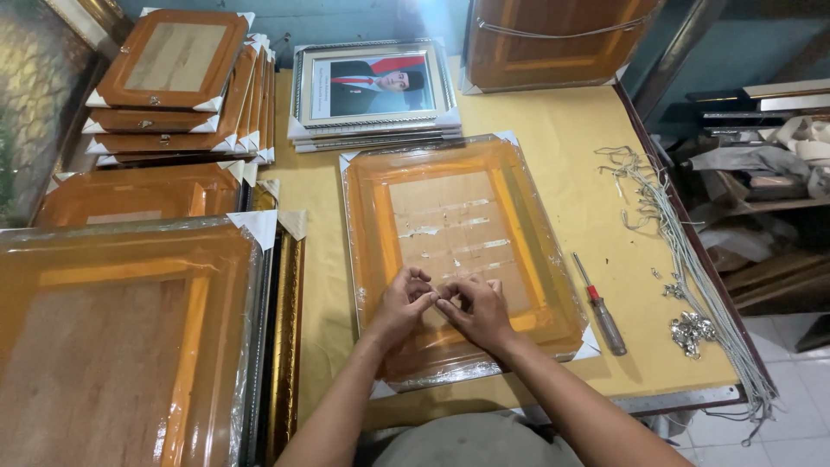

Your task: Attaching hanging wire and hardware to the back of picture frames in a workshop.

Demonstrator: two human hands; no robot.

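Both hands, left hand (402, 303) and right hand (474, 310), are pinching something too small to tell over the wrapped frame (462, 251) lying face-down mid-worktop (571, 147). Best keeping fingertips close, frame flat; screwdriver (599, 304) lying alongside.

Both forearms are bare from the bottom edge of the view up to the wrists — no sleeve, cuff or glove shows anywhere along them. The left hand (399, 304) and the right hand (478, 310) are bare as well, with no ring, watch or strap to be made out on the fingers or wrists. Low in the view, between the two arms, a rounded patch of plain grey cloth shows — the front of the person's garment, with no print or seam visible on it.
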